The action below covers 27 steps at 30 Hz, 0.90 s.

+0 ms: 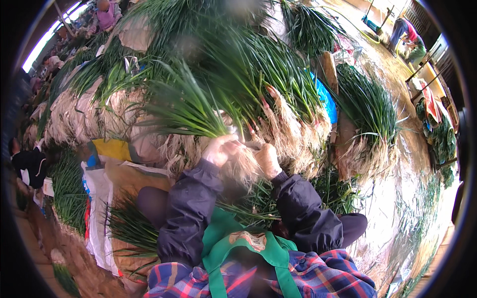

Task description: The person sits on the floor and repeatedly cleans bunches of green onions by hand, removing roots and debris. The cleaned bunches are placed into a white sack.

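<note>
My left hand (218, 149) is closed around a bunch of green allium plants (203, 117), possibly young garlic. Their leaves fan up and to the left. Long pale roots (242, 165) hang below the grip, between my two hands. Curled close beside them is my right hand (267, 158), its fingertips at the stem bases. Whether it grips a stalk there is hidden. Just beyond my hands lies a large heap of the same plants (298, 89), with pinkish stem bases and matted roots facing me.
More rooted bundles (372, 115) lie to the right, past a wooden board (329, 74). A blue plastic bag (323, 97) shows behind the heap. White woven sacking (100, 208) spreads at left. People work at far left (29, 164), upper left (105, 16) and upper right (408, 37).
</note>
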### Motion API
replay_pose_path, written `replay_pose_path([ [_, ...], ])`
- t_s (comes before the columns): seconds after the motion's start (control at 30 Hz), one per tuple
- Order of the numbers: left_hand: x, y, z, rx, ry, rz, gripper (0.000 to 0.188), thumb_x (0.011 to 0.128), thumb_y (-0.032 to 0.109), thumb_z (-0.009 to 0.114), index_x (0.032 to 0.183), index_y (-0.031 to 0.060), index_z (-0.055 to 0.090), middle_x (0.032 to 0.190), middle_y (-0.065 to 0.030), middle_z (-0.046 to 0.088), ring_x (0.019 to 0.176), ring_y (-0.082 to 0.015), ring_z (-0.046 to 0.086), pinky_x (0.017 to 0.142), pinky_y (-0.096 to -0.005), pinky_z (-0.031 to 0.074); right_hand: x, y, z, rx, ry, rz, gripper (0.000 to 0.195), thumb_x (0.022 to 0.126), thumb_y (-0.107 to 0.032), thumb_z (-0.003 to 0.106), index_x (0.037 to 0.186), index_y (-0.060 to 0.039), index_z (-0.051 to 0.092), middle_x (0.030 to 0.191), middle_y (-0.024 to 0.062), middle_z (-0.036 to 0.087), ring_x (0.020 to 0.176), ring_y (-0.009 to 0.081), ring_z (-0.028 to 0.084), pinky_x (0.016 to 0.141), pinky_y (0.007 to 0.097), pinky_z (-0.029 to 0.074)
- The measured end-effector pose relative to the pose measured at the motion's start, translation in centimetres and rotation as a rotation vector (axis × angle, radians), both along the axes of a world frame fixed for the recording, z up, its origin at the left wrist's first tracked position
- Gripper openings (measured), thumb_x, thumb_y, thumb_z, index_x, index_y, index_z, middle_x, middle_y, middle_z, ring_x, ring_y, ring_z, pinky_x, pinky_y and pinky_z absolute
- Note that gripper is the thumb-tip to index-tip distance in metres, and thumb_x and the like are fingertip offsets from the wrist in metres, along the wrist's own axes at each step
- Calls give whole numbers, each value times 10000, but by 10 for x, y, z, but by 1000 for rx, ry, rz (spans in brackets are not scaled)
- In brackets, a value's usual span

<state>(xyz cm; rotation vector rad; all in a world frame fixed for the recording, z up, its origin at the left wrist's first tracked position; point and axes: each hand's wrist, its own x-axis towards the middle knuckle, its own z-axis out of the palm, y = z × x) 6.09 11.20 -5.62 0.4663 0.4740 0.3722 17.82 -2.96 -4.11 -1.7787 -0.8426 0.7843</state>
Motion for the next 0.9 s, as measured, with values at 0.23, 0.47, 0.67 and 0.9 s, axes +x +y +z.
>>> replay_pose_path([
  [0.23, -18, -17, -8, 198, 133, -69, 222, 818, -20, 515, 1026, -92, 542, 1168, -199, 568, 951, -239, 595, 599, -341, 501, -18, -26, 19, -54, 439, 158, 414, 919, -209, 314, 1229, 46, 419, 1137, 169, 544, 1036, 248, 534, 893, 337, 437],
  [0.47, -80, -92, -7, -15, 205, 63, 133, 827, 62, 572, 737, -33, 594, 688, -178, 611, 662, -274, 623, 555, -347, 529, -31, -10, 0, -154, 611, 314, 419, 912, -390, 519, 1095, -19, 585, 814, 32, 626, 681, 106, 561, 606, 220, 448],
  [0.67, -86, -109, -22, 160, 515, 214, 63, 800, 74, 646, 775, 31, 607, 596, -50, 582, 417, -129, 518, 337, -228, 384, -80, 8, -31, -52, 606, 64, 209, 795, -99, 682, 920, 9, 554, 752, 65, 588, 647, 169, 565, 594, 295, 468],
  [0.9, -83, -111, -13, 139, 608, 184, 76, 779, 46, 630, 828, 6, 589, 610, -97, 596, 426, -142, 522, 320, -231, 358, -81, 17, -55, 90, 929, -178, 205, 908, -230, 540, 1011, -54, 518, 836, 37, 560, 689, 137, 521, 615, 262, 444],
])
